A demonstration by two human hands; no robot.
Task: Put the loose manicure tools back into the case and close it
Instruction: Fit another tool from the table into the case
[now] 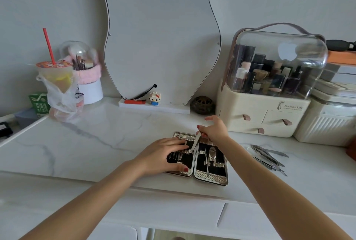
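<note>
The manicure case [198, 159] lies open and flat on the white marbled worktop [96, 139], close to its front edge and a little right of the middle, its two black-lined halves side by side with a patterned metal rim round each. The left hand [163, 155] rests palm down on the left half, fingers nearly straight and spread over the small tools already tucked in the elastic loops there, the thumb lying along the front rim; it grasps nothing. The right hand [213, 129] hovers over the case's back edge, near the hinge line, and pinches the upper end of a slim metal tool [196, 141] between thumb and fingertips; the tool slants down and to the left, its lower tip reaching the loops of the left half beside the left fingers. In the right half a nail clipper [212, 153] and a long thin implement sit in their straps. A cluster of loose manicure tools [269, 156] lies on the worktop to the right of the case, well apart from it, toward the right edge. Along the back edge stand a cream cosmetics organiser [265, 116] with a clear domed lid, a wavy mirror [161, 33] on a white base, and, at the back left corner, a plastic cup with a red straw [54, 74] in a thin bag.
</note>
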